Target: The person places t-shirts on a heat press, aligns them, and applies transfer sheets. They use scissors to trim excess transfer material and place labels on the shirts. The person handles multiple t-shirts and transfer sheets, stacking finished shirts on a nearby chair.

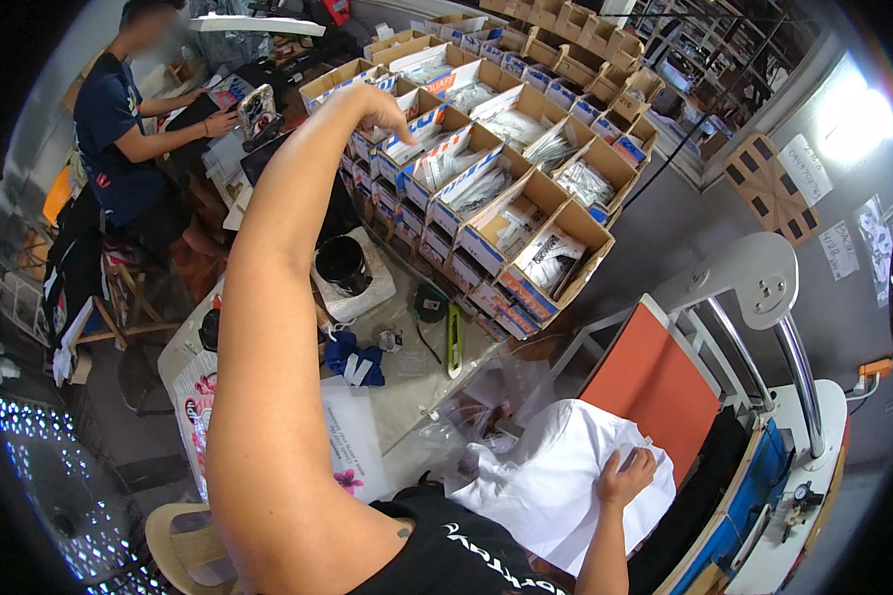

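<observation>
My left arm stretches forward across the view, and my left hand [379, 107] is over the near rows of cardboard compartments. Its index finger points down toward a compartment [407, 151] with clear plastic packets; the other fingers are partly hidden, and nothing shows in the hand. At the lower right, my right hand [627, 478] rests on a white cloth garment [556, 481], fingers spread on the fabric. The bunched garment lies against the orange-red flat board [655, 382] of a press machine [744, 283] with a white arm and chrome bars.
A table [417, 382] holds a black cup [341, 263], a green box cutter [454, 339], a tape measure [430, 303], a blue cloth bundle [352, 359] and a printed sheet [355, 436]. At the far left another person [119, 129] works at a table. A plastic chair [174, 535] stands lower left.
</observation>
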A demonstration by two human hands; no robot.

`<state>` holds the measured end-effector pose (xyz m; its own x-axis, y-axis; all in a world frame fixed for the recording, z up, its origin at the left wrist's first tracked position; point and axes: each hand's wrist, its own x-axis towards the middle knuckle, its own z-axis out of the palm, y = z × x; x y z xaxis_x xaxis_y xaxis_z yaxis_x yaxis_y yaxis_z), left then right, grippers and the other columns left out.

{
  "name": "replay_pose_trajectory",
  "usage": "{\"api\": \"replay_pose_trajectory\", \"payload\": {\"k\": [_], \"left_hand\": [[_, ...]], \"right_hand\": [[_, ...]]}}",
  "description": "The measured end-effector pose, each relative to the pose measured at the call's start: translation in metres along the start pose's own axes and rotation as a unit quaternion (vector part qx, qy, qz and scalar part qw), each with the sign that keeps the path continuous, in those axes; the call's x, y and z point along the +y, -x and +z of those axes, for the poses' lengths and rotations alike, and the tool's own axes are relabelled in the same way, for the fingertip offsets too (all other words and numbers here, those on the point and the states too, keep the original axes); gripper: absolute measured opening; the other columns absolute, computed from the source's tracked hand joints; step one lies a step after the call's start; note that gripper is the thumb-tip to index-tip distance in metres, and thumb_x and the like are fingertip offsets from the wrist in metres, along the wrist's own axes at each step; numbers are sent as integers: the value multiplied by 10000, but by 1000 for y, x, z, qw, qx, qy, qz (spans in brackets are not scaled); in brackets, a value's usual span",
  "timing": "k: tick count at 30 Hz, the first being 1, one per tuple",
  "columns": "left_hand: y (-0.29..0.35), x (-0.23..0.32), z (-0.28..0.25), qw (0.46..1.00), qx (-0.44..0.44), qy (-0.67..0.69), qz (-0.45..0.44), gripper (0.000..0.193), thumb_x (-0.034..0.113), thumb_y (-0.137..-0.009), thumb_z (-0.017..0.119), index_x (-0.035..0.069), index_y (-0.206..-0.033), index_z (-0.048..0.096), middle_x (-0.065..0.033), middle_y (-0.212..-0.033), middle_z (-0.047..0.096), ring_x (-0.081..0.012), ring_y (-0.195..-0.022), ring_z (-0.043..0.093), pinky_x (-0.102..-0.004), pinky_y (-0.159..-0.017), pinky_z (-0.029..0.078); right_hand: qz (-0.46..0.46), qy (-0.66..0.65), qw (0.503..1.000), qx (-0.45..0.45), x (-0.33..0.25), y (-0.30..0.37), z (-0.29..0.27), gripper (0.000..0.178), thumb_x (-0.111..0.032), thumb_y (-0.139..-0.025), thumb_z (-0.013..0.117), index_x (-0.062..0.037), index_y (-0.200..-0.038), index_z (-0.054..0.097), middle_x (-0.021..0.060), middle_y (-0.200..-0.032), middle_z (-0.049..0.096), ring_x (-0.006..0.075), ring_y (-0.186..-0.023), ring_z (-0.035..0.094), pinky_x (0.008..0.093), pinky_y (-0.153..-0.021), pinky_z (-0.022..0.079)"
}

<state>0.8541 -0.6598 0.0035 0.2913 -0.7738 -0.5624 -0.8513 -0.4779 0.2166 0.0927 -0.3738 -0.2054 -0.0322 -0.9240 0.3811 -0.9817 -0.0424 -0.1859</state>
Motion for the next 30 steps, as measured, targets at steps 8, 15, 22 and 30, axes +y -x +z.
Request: {"api": "replay_pose_trajectory", "payload": {"k": [8,15,22,30], "left_hand": [[3,4,0,998,42,-38,-1,662,429,-825,827,84,-1365,658,-175,-1316,667,-280,-1050,681,-428,-848,564],[-7,-11,-5,977,39,210,6,211,206,-897,679,78,-1065,692,-89,-883,684,-141,-639,603,-351,-579,501],[-12,-1,4,983,39,-151,98,536,43,-803,623,157,-1321,704,-135,-1191,735,-255,-908,708,-440,-768,567],[-25,-2,9,974,135,-166,74,372,20,-778,681,93,-1125,794,-167,-1065,773,-335,-976,745,-480,-805,598]], "right_hand": [[4,-9,1000,1,-2,0,-1,441,-267,-826,753,4,-1138,603,225,-1241,582,418,-1205,516,529,-1040,390],[2,-7,1000,3,-3,0,-1,438,-261,-823,756,0,-1139,602,221,-1235,576,416,-1212,510,527,-1051,381],[12,-2,1000,-12,-1,0,-1,449,-286,-844,743,-8,-1164,596,226,-1273,570,418,-1232,508,529,-1058,382],[-1,-6,1000,6,1,2,0,459,-270,-823,757,5,-1154,596,230,-1260,573,422,-1221,511,532,-1052,384]]}}
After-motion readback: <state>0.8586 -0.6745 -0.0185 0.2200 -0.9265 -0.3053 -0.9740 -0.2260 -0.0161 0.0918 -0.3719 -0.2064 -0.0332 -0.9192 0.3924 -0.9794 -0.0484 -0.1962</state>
